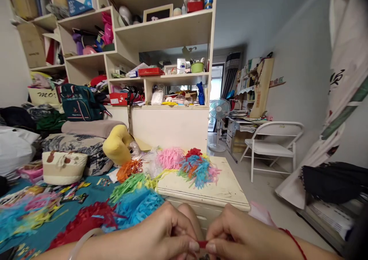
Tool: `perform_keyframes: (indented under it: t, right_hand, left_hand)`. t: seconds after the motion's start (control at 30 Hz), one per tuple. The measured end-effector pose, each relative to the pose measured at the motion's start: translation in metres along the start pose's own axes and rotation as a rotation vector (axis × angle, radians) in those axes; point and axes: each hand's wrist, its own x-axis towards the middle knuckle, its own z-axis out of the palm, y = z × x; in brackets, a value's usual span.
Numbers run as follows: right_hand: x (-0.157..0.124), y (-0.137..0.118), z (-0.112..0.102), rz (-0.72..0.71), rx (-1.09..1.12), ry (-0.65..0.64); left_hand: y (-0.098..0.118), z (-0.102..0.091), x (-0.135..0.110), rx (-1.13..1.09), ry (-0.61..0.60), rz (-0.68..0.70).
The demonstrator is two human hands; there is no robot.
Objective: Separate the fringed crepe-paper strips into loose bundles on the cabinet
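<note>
At the bottom of the head view, my left hand and my right hand face each other with thumbs and fingers pinched. Between their fingertips a short piece of red strip shows, gripped from both sides. The rest of the strip is hidden by my fingers. A small dark thing beneath it is too cut off to name. To the left of my left hand lie heaps of blue strips and red strips. Ahead, a bunch of blue strips and pink strips rest on the cream cabinet top.
Green strips and orange strips lie on the teal sheet, near a woven bag and a yellow cushion. Crowded shelves rise behind. A white folding chair and a fan stand to the right.
</note>
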Motion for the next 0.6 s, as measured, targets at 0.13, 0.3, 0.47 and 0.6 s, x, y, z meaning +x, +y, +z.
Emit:
perform_keyframes:
  t: [0.13,0.3,0.47,0.6]
  right_hand:
    - [0.001,0.025,0.001,0.003,0.287,-0.043]
    - [0.023,0.059,0.01,-0.141,0.616,-0.073]
    - [0.052,0.075,0.023,-0.215,0.798,-0.126]
    - [0.076,0.084,0.038,-0.234,0.998,-0.179]
  left_hand:
    - [-0.018,-0.002,0.009,-0.2,-0.102,-0.089]
    - [-0.038,-0.005,0.02,-0.362,-0.069,0.007]
    - [-0.052,-0.002,0.024,-0.553,0.138,0.123]
    - [-0.066,0.003,0.028,-0.733,0.304,0.209]
